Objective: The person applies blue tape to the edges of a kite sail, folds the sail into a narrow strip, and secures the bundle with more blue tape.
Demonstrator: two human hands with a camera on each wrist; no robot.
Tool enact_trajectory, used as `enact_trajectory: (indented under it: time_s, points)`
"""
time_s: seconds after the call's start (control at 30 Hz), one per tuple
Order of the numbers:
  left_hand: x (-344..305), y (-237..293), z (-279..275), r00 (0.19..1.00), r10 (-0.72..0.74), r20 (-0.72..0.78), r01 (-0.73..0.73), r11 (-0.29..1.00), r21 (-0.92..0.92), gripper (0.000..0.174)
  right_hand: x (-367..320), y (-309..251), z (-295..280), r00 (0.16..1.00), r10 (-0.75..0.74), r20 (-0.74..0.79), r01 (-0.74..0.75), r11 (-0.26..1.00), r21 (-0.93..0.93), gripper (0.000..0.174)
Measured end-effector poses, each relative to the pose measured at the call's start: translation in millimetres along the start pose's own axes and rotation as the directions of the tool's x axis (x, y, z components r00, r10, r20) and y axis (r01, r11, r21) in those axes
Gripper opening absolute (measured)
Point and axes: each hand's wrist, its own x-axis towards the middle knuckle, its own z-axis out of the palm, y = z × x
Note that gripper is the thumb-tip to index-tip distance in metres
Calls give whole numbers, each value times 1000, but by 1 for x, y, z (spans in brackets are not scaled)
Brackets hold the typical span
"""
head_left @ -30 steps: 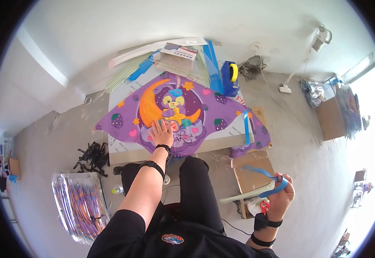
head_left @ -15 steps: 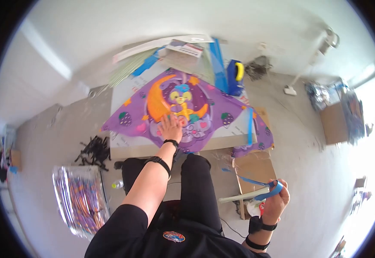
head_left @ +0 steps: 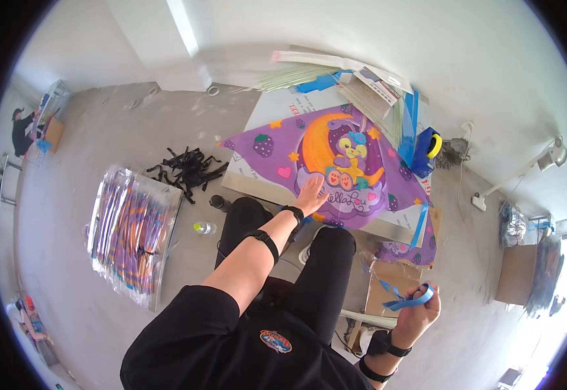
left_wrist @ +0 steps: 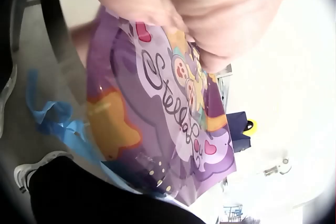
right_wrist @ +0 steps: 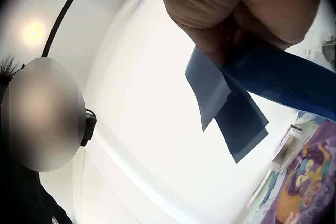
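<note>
A purple kite (head_left: 283,162) printed with a cartoon rabbit, an orange moon and "StellaLou" lettering lies spread over the cardboard-topped table. My left hand (head_left: 311,195) rests on its lower part, fingers extended, beside the rabbit's feet; the left wrist view shows the lettering (left_wrist: 168,103) below that hand (left_wrist: 220,14). Off to the right of the table, my right hand (head_left: 420,317) pinches folded blue ribbon strips (head_left: 408,301) between thumb and fingers. Close up in the right wrist view, the cut ends of the ribbon (right_wrist: 241,124) hang below the fingers.
Behind the kite lie pale thin sticks (head_left: 303,77) and a small box (head_left: 378,83); a blue tape dispenser (head_left: 423,153) stands at right. Black straps (head_left: 189,170) and plastic-wrapped printed pieces (head_left: 134,234) lie on the left floor. An open carton (head_left: 387,289) sits near my right hand.
The head view has turned left, shifting the scene rightward. My left hand has slid slightly down and left on the kite, uncovering the rabbit's feet. The right hand still holds the blue ribbon.
</note>
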Motion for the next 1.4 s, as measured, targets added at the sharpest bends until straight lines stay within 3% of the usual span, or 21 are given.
enact_trajectory:
  time_s: [0.1, 0.17, 0.23, 0.3, 0.43, 0.5, 0.57, 0.6, 0.63, 0.7, 0.77, 0.83, 0.87, 0.9, 0.93, 1.03, 1.07, 1.1, 1.17, 1.3, 1.4]
  points:
    - [-19, -2, -21, 998, -40, 44, 36, 995, 92, 69, -2, -3, 18, 999, -13, 46, 14, 1000, -8, 8]
    - [-32, -14, -34, 986, -149, -71, 164, 931, 327, 65, -11, -6, 25, 998, -21, 51, 21, 1000, -6, 8]
    - [-40, -22, -36, 987, -145, -76, 161, 936, 312, 64, -17, -11, 29, 1000, 23, 13, -23, 999, 32, 9]
    - [-47, -12, -37, 989, -143, 31, 117, 897, 427, 64, -22, -9, 30, 999, 50, 13, -51, 997, 65, 10]
    - [-67, 11, -14, 993, -29, 118, -3, 964, 266, 63, -38, -15, 43, 991, 129, 40, -133, 984, 119, 17]
    - [-74, 14, -13, 991, -6, 131, -18, 984, 180, 62, -45, -16, 54, 985, 169, -23, -165, 979, 118, 18]
    - [-80, 15, -20, 994, 59, 90, -73, 984, 161, 62, -46, -11, 59, 960, 209, 187, -233, 966, 113, 29]
    - [-87, 15, -26, 997, 83, -2, -81, 977, 198, 54, -47, -9, 67, 959, 217, 185, -240, 964, 111, 29]
    - [-95, 11, -29, 997, 77, 5, -76, 977, 199, 54, -50, -8, 78, 928, 256, 270, -297, 946, 126, 33]
    - [-105, -1, -42, 990, 140, -13, -140, 972, -190, 44, -52, -1, 106, 887, 289, 360, -359, 922, 144, 36]
    - [-138, 36, -98, 990, 134, -40, -140, 949, -284, 36, -54, 5, 134, 804, 429, 412, -466, 885, -11, 43]
    - [-174, 68, -146, 991, -20, 133, 113, 654, -748, 43, -56, 20, 155, 705, 514, 488, -575, 818, -30, 43]
    - [-186, 77, -159, 989, -12, 145, 118, 655, -747, 43, -59, 28, 163, 666, 524, 532, -609, 793, -18, 44]
    - [-196, 83, -169, 957, -10, 289, 276, 332, -902, 47, -63, 35, 170, 672, 524, 524, -608, 794, -13, 44]
    - [-203, 87, -179, 908, 41, 416, 417, -31, -908, 52, -66, 41, 178, 660, 465, 590, -538, 841, -60, 45]
    - [-224, 89, -202, 912, 102, 397, 394, 41, -918, 57, -77, 51, 191, 643, 372, 670, -388, 912, -135, 46]
    - [-229, 98, -212, 936, 55, 347, 348, -1, -938, 51, -80, 52, 193, 650, 340, 680, -308, 936, -173, 47]
    - [-232, 108, -219, 939, 50, 340, 340, -1, -940, 51, -84, 49, 195, 644, 337, 687, -307, 936, -171, 47]
    - [-232, 127, -230, 990, -77, 120, 113, -82, -990, 43, -89, 36, 197, 641, 356, 681, -350, 924, -153, 48]
    - [-229, 140, -236, 992, -74, 104, 97, -104, -990, 35, -98, 26, 186, 668, 328, 668, -304, 940, -157, 42]
    - [-230, 153, -239, 989, -80, 123, 122, -22, -992, 27, -97, 20, 179, 695, 303, 653, -312, 944, -106, 33]
